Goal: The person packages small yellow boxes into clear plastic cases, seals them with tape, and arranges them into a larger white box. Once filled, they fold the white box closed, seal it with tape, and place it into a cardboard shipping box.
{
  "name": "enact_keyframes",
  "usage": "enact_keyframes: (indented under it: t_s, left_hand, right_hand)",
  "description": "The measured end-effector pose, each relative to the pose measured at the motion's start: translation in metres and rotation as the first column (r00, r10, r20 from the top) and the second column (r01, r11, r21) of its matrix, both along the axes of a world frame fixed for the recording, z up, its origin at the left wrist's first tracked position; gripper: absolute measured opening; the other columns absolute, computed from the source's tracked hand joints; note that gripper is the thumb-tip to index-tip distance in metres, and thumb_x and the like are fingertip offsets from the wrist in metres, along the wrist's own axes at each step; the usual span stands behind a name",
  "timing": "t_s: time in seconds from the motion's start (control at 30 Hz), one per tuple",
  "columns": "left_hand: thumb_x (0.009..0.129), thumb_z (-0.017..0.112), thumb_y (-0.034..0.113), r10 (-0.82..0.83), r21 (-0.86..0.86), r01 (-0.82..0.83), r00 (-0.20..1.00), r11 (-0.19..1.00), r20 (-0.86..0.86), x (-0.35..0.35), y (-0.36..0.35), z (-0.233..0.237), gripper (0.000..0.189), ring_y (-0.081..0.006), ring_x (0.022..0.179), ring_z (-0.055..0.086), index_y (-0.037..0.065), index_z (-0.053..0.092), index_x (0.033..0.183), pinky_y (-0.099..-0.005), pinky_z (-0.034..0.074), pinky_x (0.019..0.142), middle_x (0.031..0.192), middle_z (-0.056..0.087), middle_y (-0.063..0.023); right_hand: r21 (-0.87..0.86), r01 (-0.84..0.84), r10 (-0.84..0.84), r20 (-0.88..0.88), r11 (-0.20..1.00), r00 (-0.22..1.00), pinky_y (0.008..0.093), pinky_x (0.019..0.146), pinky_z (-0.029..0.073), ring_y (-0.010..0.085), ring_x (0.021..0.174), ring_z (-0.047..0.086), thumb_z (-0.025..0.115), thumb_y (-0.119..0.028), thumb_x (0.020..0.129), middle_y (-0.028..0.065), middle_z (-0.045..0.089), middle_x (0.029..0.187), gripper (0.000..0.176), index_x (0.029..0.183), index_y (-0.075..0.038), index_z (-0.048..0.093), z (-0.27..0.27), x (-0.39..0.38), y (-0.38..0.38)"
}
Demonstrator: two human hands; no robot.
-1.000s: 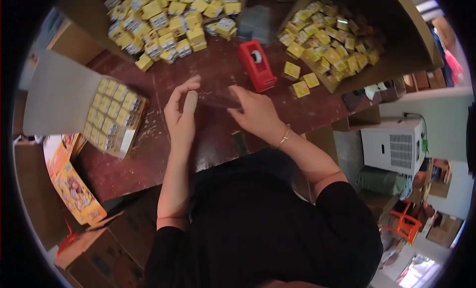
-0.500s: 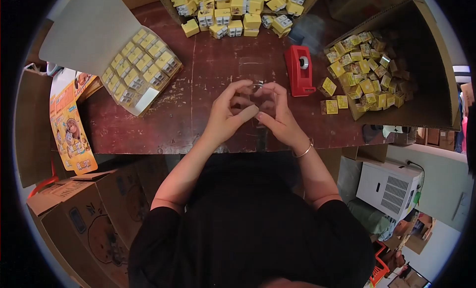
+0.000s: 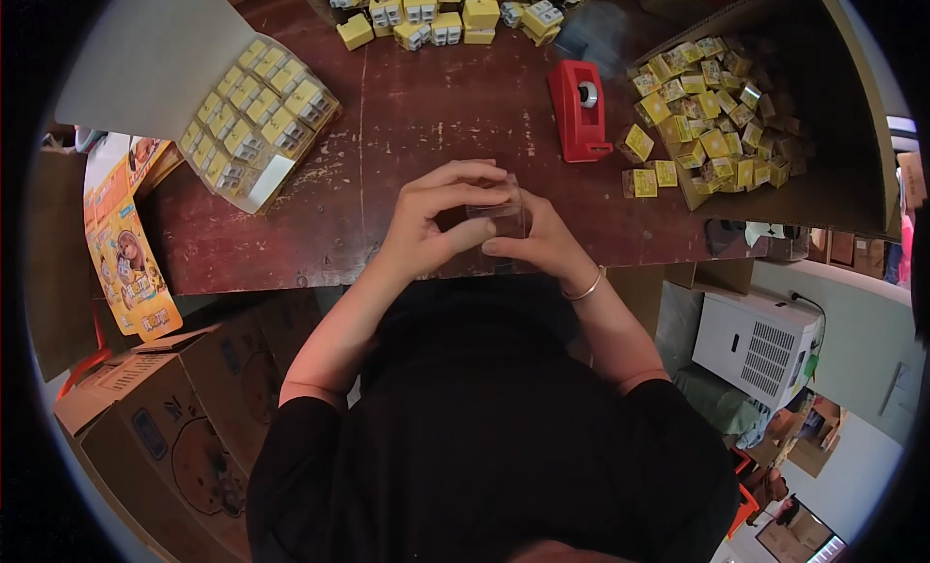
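Between my two hands, over the near part of the table, is a small clear plastic box (image 3: 506, 212), partly hidden by the fingers. My left hand (image 3: 433, 217) curves round its left side, with the fingers over the top and the thumb low. On the right side, my right hand (image 3: 547, 241) grips it between thumb and fingers. The red tape dispenser (image 3: 581, 117) with a roll of tape stands beyond my right hand. Several small yellow boxes (image 3: 639, 183) lie at the right of the dispenser.
An open carton (image 3: 843, 175) on its side at right holds many small yellow boxes. At left stands an open display box (image 3: 260, 197) of yellow-and-white packs in rows. More such packs (image 3: 480, 15) are heaped at the far edge. Orange printed card (image 3: 136, 263) hangs at the left edge.
The view has shifted a little, so the table things sit higher in it. My fingers have moved round the clear box, which now shows more plainly between my hands.
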State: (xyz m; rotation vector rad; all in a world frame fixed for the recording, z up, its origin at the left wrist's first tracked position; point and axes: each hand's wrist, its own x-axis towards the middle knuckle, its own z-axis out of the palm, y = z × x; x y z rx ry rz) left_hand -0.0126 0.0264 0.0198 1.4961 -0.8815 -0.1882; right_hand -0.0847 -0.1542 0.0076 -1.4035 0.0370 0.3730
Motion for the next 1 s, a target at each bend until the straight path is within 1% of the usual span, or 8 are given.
enact_keyframes:
  t_s: [0.17,0.23,0.33,0.53,0.83,0.87,0.93,1.0]
  left_hand:
    - [0.08,0.061,-0.006,0.001,-0.028,-0.009,0.961,1.0,-0.276,-0.006,-0.006,-0.007,0.022,-0.0214,0.1,0.063,0.0,0.07,0.099,-0.0321,0.049,0.088,0.114,0.063,-0.016]
    - [0.079,0.065,-0.004,-0.031,-0.159,-0.081,0.797,0.984,-0.604,-0.008,-0.007,-0.007,0.02,-0.0218,0.093,0.066,0.001,0.07,0.097,-0.0303,0.052,0.083,0.109,0.066,-0.0142]
    - [0.079,0.065,-0.002,-0.046,-0.183,-0.087,0.782,0.979,-0.621,-0.007,-0.011,-0.008,0.021,-0.0205,0.096,0.066,0.001,0.07,0.1,-0.0306,0.052,0.084,0.11,0.066,-0.0146]
    - [0.078,0.068,0.003,0.065,-0.013,-0.065,0.997,0.998,0.033,-0.007,-0.013,-0.013,0.026,-0.0278,0.107,0.062,0.003,0.069,0.104,-0.0362,0.05,0.09,0.115,0.064,-0.0157]
    - [0.082,0.063,0.002,-0.064,0.044,0.066,0.997,0.997,-0.049,-0.016,-0.018,-0.014,0.03,-0.0265,0.106,0.062,0.003,0.066,0.111,-0.0361,0.048,0.093,0.115,0.064,-0.0138]
    - [0.082,0.063,0.002,-0.08,0.036,0.082,0.995,0.996,-0.055,-0.016,-0.021,-0.012,0.03,-0.0265,0.106,0.062,0.003,0.066,0.111,-0.0361,0.048,0.093,0.115,0.064,-0.0138]
    - [0.086,0.056,0.002,-0.199,-0.193,0.093,0.731,0.977,-0.653,-0.014,-0.026,-0.006,0.039,-0.0235,0.111,0.058,0.002,0.056,0.125,-0.0349,0.045,0.096,0.124,0.058,-0.0141]
    - [0.088,0.049,0.0,-0.324,-0.38,0.035,0.597,0.924,-0.734,-0.003,-0.026,-0.011,0.053,-0.0225,0.12,0.051,0.002,0.038,0.139,-0.0334,0.039,0.101,0.134,0.05,-0.0143]
  right_hand:
    - [-0.017,0.021,-0.021,-0.022,1.0,1.0,0.0311,0.086,0.05,0.0166,0.096,0.062,0.074,-0.003,0.074,0.0077,0.062,0.105,0.051,0.118,0.001,0.049,-0.002,-0.003,0.003]
    - [0.024,0.042,-0.041,-0.031,0.999,0.999,0.0312,0.087,0.049,0.0162,0.098,0.062,0.074,-0.002,0.073,0.0075,0.063,0.105,0.054,0.121,0.0,0.049,0.001,-0.004,0.004]
    - [-0.006,0.009,-0.009,-0.013,1.0,1.0,0.0318,0.088,0.049,0.0168,0.097,0.062,0.073,-0.001,0.073,0.0086,0.063,0.107,0.055,0.121,0.0,0.048,0.003,-0.005,0.003]
    - [-0.056,0.039,-0.037,0.051,0.998,0.998,0.0335,0.091,0.048,0.0178,0.105,0.059,0.074,0.0,0.072,0.0092,0.059,0.112,0.058,0.123,0.0,0.047,-0.004,-0.011,-0.007]
    - [0.026,0.128,-0.128,0.005,0.991,0.992,0.0307,0.084,0.049,0.0164,0.1,0.06,0.076,-0.008,0.075,0.0081,0.058,0.114,0.051,0.118,-0.003,0.049,0.003,-0.021,-0.01]
    - [-0.179,0.108,-0.088,0.118,0.978,0.989,0.0297,0.081,0.05,0.0173,0.1,0.059,0.073,-0.006,0.077,0.0085,0.057,0.116,0.047,0.117,-0.005,0.049,0.009,-0.021,-0.018]
    - [-0.384,0.112,-0.031,0.213,0.916,0.977,0.0287,0.077,0.05,0.0182,0.099,0.059,0.071,-0.004,0.078,0.0089,0.056,0.118,0.044,0.117,-0.008,0.049,0.015,-0.029,-0.035]
    - [0.261,0.343,-0.335,-0.076,0.902,0.939,0.0257,0.071,0.05,0.0185,0.097,0.06,0.067,-0.002,0.08,0.0105,0.057,0.115,0.041,0.116,-0.01,0.047,0.02,-0.04,-0.053]
